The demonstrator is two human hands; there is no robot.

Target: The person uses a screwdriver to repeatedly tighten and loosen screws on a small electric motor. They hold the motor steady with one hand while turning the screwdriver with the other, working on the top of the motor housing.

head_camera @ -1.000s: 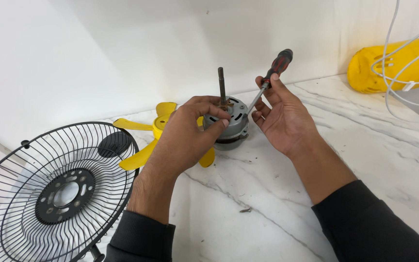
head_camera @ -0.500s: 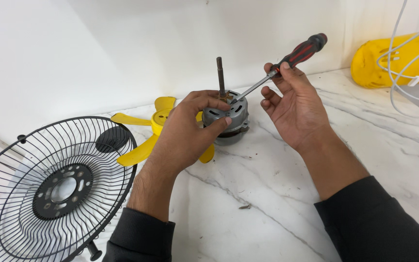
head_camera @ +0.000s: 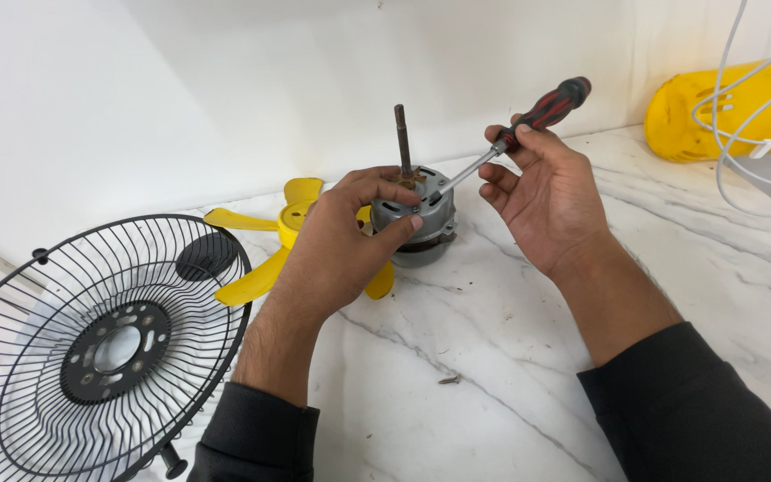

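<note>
A grey metal fan motor (head_camera: pixel 421 219) with an upright shaft (head_camera: pixel 401 138) stands on the white marble top. My left hand (head_camera: pixel 345 241) grips the motor from the left, fingers over its top edge. My right hand (head_camera: pixel 542 192) holds a screwdriver (head_camera: pixel 528 120) with a red and black handle. Its tip rests on the motor's top face, and its shank slants up to the right.
A yellow fan blade (head_camera: pixel 265 241) lies behind my left hand. A black wire fan guard (head_camera: pixel 91 344) lies at the left. A yellow housing (head_camera: pixel 729 107) and white cables (head_camera: pixel 742 134) sit at the back right. A small screw (head_camera: pixel 449 380) lies on the marble (head_camera: pixel 457 357).
My right hand has tilted the screwdriver handle further out to the right and lowered it. My left hand has kept its grip on the motor.
</note>
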